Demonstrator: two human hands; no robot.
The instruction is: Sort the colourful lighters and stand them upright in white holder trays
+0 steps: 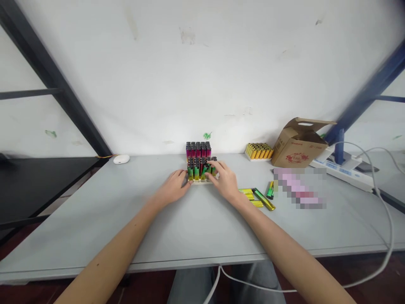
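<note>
In the middle of the table stands a white holder (pixel 202 182) filled with rows of short green-and-yellow tubes (pixel 196 172) with black tops. My left hand (pixel 174 185) grips the left end of this holder, its thumb at the front corner. Over the right part of the rows is my right hand (pixel 225 180), thumb and fingers closed on one green tube (pixel 204 170) that leans to the side. The hand hides part of the rows. Directly behind, a block of pink-and-purple tubes (pixel 198 150) with black tops stands upright.
Longer yellow-green tubes (pixel 264 199) and one short green tube (pixel 270 190) lie right of my hand. Farther back are a rack of yellow cylinders (pixel 259 151), an open cardboard box (pixel 299 147) and a power strip (pixel 343 174) with loose white cables. A white case (pixel 121 159) sits back left.
</note>
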